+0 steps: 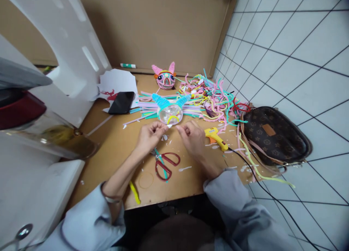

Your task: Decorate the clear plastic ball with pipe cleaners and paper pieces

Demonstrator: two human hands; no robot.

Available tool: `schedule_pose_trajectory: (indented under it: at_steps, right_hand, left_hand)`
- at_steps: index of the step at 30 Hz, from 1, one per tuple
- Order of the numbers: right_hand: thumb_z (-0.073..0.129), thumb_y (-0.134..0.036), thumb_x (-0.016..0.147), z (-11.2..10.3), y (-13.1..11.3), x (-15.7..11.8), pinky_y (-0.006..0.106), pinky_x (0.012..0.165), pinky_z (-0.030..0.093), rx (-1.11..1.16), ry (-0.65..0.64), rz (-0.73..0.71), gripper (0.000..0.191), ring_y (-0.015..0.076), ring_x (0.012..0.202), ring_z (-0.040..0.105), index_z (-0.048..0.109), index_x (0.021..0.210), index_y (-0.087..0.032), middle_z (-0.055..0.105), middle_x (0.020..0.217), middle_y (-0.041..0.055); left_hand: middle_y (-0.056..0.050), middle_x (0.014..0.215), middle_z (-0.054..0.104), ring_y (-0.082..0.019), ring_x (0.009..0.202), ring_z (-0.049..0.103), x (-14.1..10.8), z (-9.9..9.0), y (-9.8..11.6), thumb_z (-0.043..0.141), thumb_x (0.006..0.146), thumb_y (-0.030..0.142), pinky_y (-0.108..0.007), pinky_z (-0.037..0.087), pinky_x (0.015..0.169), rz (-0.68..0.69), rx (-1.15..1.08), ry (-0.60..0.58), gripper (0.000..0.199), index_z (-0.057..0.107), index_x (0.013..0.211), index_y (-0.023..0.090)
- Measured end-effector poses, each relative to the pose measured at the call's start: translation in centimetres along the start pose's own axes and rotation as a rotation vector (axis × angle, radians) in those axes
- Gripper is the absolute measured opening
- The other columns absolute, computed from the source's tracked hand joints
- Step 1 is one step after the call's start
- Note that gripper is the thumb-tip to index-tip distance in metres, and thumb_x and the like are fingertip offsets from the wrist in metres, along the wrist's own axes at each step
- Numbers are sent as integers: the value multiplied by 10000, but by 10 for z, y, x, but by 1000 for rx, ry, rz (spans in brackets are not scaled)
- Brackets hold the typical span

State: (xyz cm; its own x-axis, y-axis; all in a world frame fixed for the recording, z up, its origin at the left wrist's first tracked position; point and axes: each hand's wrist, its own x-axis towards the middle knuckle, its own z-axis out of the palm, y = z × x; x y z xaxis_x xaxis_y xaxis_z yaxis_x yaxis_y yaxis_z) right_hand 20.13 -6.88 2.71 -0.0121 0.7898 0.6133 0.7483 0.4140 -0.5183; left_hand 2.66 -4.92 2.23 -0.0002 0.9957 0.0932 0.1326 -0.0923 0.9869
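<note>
A small white piece (169,126) is pinched between the fingertips of my left hand (151,134). My right hand (191,137) is closed close by on the right; what its fingertips hold, if anything, is too small to name. Just beyond both hands lies a clear round ornament (170,114) with blue horns and a yellow curve, resting against a row of pastel pipe cleaners (147,105). Red-handled scissors (167,164) lie nearer me, below the hands. The yellow glue gun (216,137) is right of my right hand.
Behind stands a pink-horned ornament (165,79). A black phone (121,102) lies on white paper (120,82) at the left. Tangled pipe cleaners (215,94) and a brown bag (276,134) are at the right. A glass jug (54,142) stands at the far left.
</note>
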Motion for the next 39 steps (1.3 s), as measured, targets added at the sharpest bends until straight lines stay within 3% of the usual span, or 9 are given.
schedule_pose_trajectory:
  at_steps: [4,9,13,16,20,24,27,31,39]
  right_hand:
    - [538,-402,930,-38,33,-10,317,682,395,-353,43,61,250,214,777,582,637,860,-183,657,855,88]
    - [639,-575,834,-71,55,-19,369,690,422,-823,-272,222,505,308,816,652,662,932,-80,682,918,222]
    - [629,-564,836,-73,53,-10,351,705,442,-879,-483,358,533,323,899,686,665,1015,-63,700,1012,235]
    - [592,-473,851,-75,54,-4,331,713,438,-822,-551,450,421,312,945,689,681,1002,-90,715,1029,202]
    - [599,-394,791,-84,58,-6,310,689,419,-661,-414,517,303,286,916,676,672,942,-141,725,963,145]
    - [619,-484,691,-94,49,-11,299,619,391,-427,-140,559,358,245,741,627,622,887,-184,684,808,68]
    - [633,-529,647,-94,35,-8,286,574,382,-238,-16,506,387,200,637,563,586,846,-200,632,730,25]
    - [631,-566,671,-80,24,10,301,564,400,-151,24,398,368,192,604,528,536,742,-218,592,664,13]
    - [655,-389,701,-38,30,61,393,716,486,-299,198,177,353,296,849,631,572,975,-183,681,930,123]
  left_hand:
    - [68,488,402,-61,442,278,2,-4,0,746,700,422,-213,196,459,-3,-75,105,266,656,696,172]
    - [82,481,342,-57,441,219,0,-1,0,738,686,412,-222,146,454,-11,-168,128,260,654,712,167]
    - [88,465,329,-54,436,203,1,0,-1,740,663,417,-218,143,451,-23,-177,153,273,660,717,161]
    - [77,480,382,-52,447,231,4,-1,-1,739,640,431,-209,166,457,-21,-183,188,298,661,705,151]
    - [64,500,420,-53,458,260,6,-2,-4,749,626,439,-205,179,463,-30,-186,182,313,663,702,147]
    - [73,487,387,-49,441,239,3,1,-6,758,638,452,-205,163,448,-59,-187,164,319,658,708,157]
    - [86,463,340,-45,421,208,2,3,-4,765,645,470,-206,141,432,-83,-190,132,333,653,711,163]
    - [85,469,348,-44,419,210,3,4,-3,779,636,479,-210,128,423,-83,-197,152,346,654,715,166]
    - [68,504,394,-49,445,240,6,3,-8,779,637,497,-212,161,447,-59,-192,168,362,665,710,162]
